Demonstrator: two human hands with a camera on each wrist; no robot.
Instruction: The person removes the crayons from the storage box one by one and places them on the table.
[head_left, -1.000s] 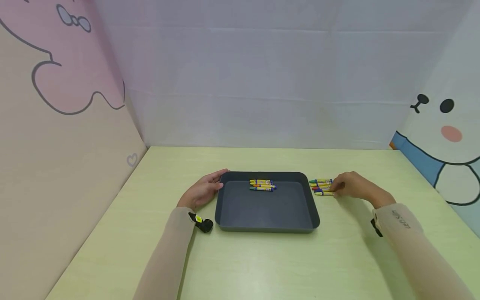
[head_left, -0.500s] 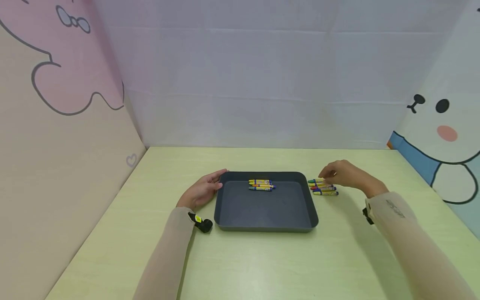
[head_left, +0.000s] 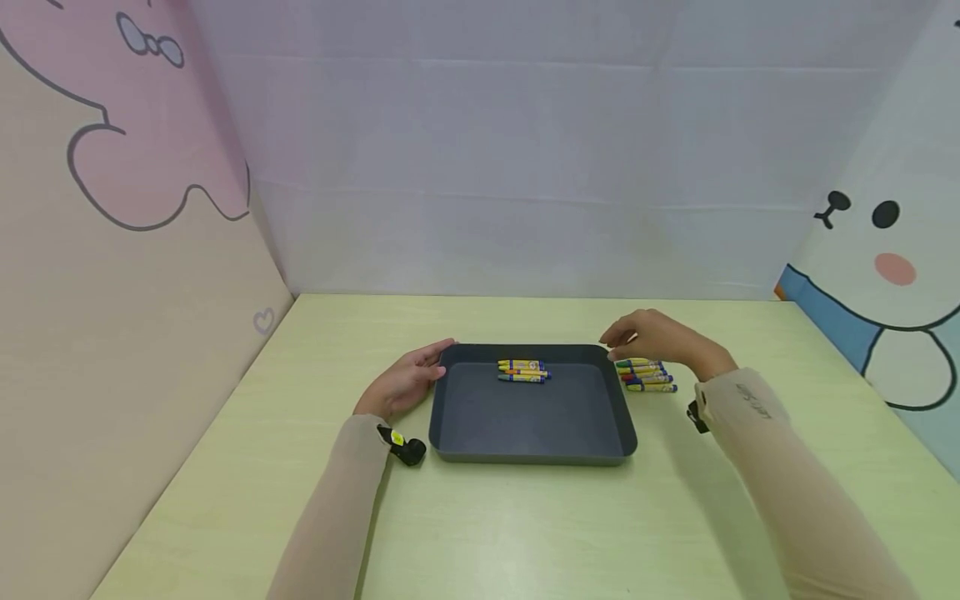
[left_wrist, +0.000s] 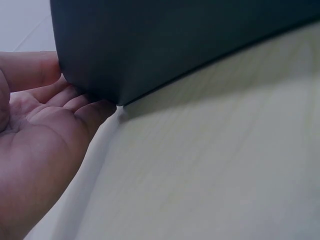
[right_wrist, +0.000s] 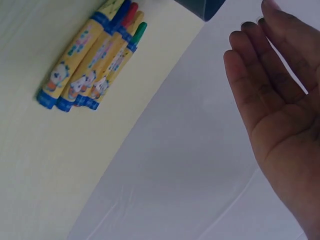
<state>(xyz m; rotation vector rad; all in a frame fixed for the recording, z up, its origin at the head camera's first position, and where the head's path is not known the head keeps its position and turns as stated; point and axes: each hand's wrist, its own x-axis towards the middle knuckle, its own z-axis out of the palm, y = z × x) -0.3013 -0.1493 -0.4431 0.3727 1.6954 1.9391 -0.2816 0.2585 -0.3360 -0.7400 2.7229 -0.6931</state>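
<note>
Dark grey tray (head_left: 532, 425) sits flat on the pale wood-look table (head_left: 480, 533), about centred in the head view. Left hand (head_left: 403, 385) is at its far left corner — thumb and fingers set apart, touching the outside of the tray; left wrist view shows fingertips right down by the bottom edge. Right hand (head_left: 651, 337) is raised over the tray's far right corner, fingers loosely extended side by side, thumb apart from them. Right wrist view shows a gap between those fingers and the tray corner. In the tray, toward the far wall: a small cluster of crayons (head_left: 522, 372) in yellow wrappers, lying sideways, tips to the left, one orange and one green among them. Second crayon group (head_left: 647, 376) lies on the table just right of the tray, packed side by side — green, red and dark blue tips visible. Both sleeves (head_left: 330, 500) are beige, a black wrist device (head_left: 408, 451) at the left cuff. Plain pale backdrop (head_left: 480, 167) behind, cartoon-printed panels (head_left: 142, 350) either side.
</note>
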